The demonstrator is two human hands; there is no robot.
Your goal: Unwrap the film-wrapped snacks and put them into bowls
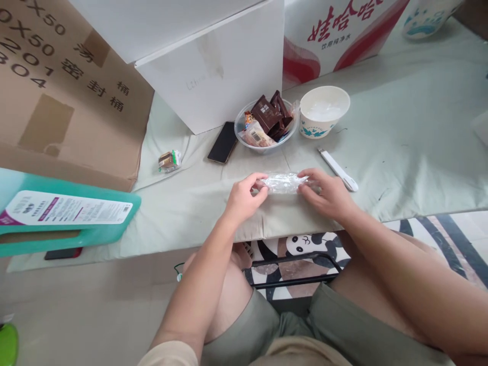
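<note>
Shirt up close, our left hand and right hand pinch the clear wrapper by its ends; let's pull evenly.

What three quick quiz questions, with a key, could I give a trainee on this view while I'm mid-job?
1. True or false: the left hand and right hand both touch the clear plastic.

2. Which tool lies on the cloth beside the right hand?

3. As seen in the picture, the phone next to the snack bowl lies:
a) to its left
b) to its right
c) inside it

Key: 1. True. 2. The cutter. 3. a.
</note>
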